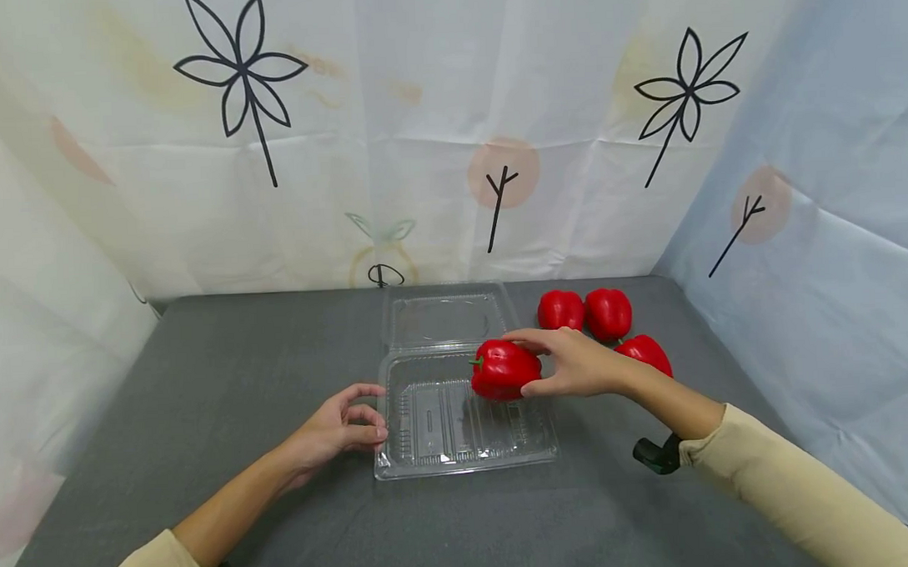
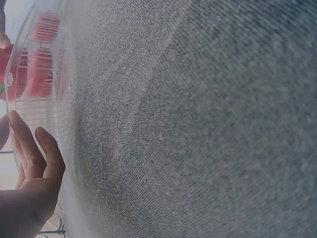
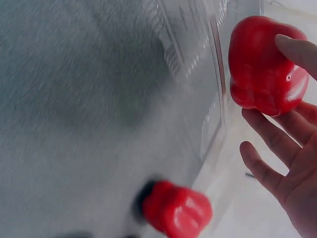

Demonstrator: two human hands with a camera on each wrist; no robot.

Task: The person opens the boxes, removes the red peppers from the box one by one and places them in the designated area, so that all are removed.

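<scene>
A red bell pepper with a green stem is in my right hand, held between thumb and fingers over the right part of a clear plastic clamshell container. In the right wrist view, the thumb lies on one side of the pepper and fingertips support it from the other. The container stands open, its lid folded back away from me. My left hand holds the container's left rim with thumb and fingertips, which the left wrist view shows right at the edge.
Behind and to the right of the container, more red bell peppers lie on the grey tabletop; my right forearm partly covers the nearest one. Patterned white cloth hangs behind the table and along its sides.
</scene>
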